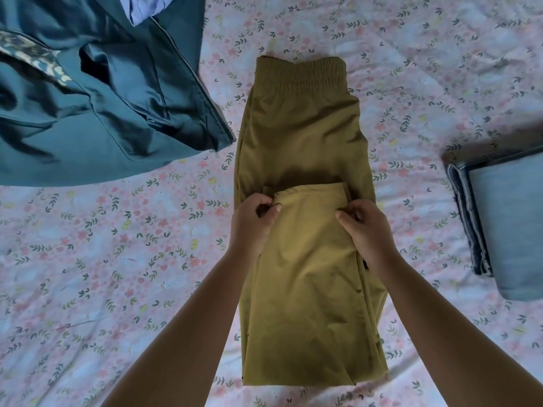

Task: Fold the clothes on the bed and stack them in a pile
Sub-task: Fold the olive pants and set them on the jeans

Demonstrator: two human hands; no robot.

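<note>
Olive trousers (302, 127) lie lengthwise on the bed (117, 259); left hand (252, 221) and right hand (364, 227) pinch the hem corners (311, 188), fingers (342, 216) curled — the person should carry them level to the waistband (299, 71), edges aligned.

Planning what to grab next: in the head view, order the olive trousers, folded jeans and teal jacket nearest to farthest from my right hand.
1. olive trousers: centre, pinched by the right hand.
2. folded jeans: off to the right.
3. teal jacket: upper left.
</note>
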